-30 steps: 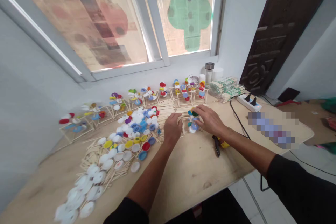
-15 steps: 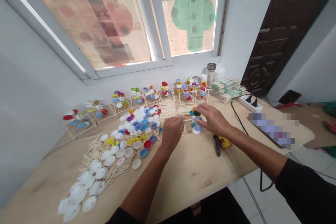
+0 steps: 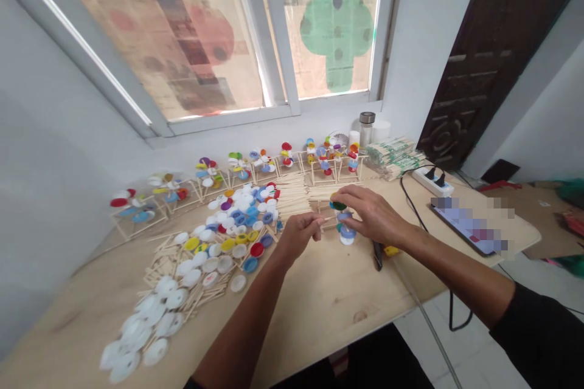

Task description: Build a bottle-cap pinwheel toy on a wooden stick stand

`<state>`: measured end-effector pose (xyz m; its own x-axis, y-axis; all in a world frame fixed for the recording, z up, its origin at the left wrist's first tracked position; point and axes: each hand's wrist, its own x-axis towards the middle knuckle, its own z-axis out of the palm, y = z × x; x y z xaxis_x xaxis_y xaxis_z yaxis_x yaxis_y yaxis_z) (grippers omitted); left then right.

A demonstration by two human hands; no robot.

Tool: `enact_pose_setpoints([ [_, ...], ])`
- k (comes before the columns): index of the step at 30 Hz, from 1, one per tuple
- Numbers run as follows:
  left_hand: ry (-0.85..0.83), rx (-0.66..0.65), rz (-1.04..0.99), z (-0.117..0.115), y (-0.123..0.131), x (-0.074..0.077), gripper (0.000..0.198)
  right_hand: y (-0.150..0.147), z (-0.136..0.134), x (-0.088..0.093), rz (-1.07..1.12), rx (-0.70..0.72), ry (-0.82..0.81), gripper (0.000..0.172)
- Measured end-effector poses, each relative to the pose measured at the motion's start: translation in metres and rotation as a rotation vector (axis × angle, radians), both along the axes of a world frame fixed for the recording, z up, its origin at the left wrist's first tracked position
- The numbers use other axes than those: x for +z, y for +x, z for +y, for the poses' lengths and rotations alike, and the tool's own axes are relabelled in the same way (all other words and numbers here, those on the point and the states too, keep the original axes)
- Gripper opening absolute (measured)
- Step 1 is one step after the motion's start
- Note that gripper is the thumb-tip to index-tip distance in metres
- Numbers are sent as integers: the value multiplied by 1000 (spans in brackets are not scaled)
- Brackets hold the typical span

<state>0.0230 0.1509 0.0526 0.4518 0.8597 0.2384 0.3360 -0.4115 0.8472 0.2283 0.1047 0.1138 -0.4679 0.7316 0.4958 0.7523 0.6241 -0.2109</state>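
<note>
My right hand [image 3: 371, 214] is closed on a small wheel made of bottle caps [image 3: 347, 233], with dark green, blue and white caps showing. Its fingers hide part of the wheel. My left hand [image 3: 298, 236] is closed in a pinch beside it, on a thin wooden stick [image 3: 328, 219] that reaches toward the wheel's middle. Behind the hands lies a pile of loose wooden sticks [image 3: 292, 194]. Left of my left hand spreads a heap of loose bottle caps [image 3: 241, 216] in white, blue, yellow and red.
Several stick frames carrying cap wheels [image 3: 207, 173] line the wall. Bundled sticks [image 3: 395, 155] and a glass bottle [image 3: 366, 127] are at the back right. Near the right hand lie a black tool [image 3: 378, 255] and a yellow object [image 3: 391, 251]. A power strip [image 3: 432, 182] and a phone [image 3: 465, 228] sit farther right.
The cap wheel and my right hand have come slightly lower and nearer. My left hand has turned and shifted a little down, so its pinching fingers show more clearly.
</note>
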Motion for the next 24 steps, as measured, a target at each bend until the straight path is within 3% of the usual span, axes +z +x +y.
enact_pose_setpoints([
  [11, -5, 112, -89, -21, 6, 10, 20, -1, -8, -3, 36, 4, 72, 32],
  [19, -48, 102, -137, -17, 5, 9, 26, 16, -16, 7, 183, 41, -108, 52],
  [24, -58, 97, -159, -12, 6, 10, 25, 35, -10, -3, 355, -111, -146, 33],
])
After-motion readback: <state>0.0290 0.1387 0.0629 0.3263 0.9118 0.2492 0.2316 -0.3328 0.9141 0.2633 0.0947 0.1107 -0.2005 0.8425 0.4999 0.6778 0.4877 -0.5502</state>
